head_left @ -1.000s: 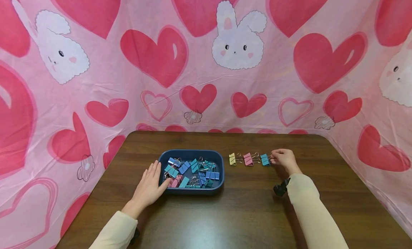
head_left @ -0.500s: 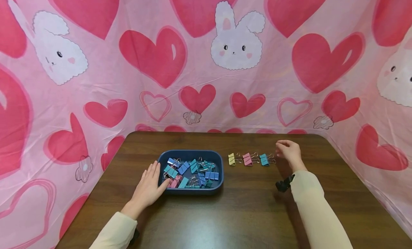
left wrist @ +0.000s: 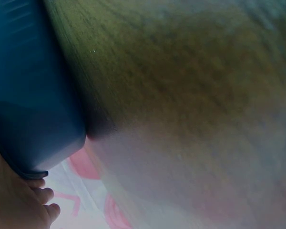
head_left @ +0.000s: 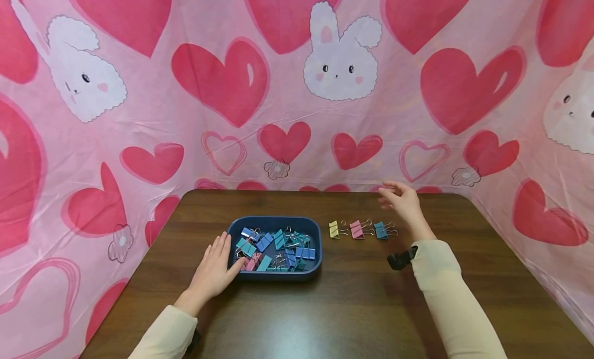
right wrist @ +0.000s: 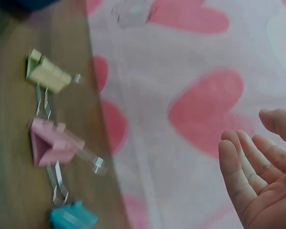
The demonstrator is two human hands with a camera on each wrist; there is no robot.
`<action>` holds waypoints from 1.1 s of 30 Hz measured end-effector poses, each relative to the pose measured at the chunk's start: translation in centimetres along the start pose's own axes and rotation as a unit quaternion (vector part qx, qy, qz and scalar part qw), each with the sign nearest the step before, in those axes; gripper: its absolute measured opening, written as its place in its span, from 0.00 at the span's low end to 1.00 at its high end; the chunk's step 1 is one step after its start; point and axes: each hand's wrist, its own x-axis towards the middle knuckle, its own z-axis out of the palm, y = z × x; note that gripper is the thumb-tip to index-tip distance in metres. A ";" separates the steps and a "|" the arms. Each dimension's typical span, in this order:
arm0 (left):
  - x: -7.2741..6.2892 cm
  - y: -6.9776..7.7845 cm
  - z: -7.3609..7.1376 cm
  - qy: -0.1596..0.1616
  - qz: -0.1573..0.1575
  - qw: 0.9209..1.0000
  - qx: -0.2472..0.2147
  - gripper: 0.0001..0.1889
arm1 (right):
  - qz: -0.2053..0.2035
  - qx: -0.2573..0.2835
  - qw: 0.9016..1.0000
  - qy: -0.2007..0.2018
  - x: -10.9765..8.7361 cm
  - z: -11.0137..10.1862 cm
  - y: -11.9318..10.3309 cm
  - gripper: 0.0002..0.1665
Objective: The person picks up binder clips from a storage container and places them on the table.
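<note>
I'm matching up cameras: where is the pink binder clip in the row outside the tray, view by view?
Head: below and right of centre, the pink clip lies between the yellow clip and a teal clip.
Left wrist: not in it.
Right wrist: left side, just below mid-height, between the same two.
Shared landmark: the blue tray, below centre in head, left edge in left wrist, top-left corner in right wrist.

Heart-print cloth (head_left: 287,103) screens a wooden table (head_left: 357,297), booth-like.

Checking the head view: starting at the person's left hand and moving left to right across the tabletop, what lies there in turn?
Left hand → blue tray → yellow binder clip → pink binder clip → teal binder clip.
</note>
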 end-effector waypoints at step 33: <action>0.1 -0.1 0.1 0.000 0.000 1.000 0.004 0.43 | -0.084 -0.043 0.962 -0.256 -4.8 15.5 -5.3 0.22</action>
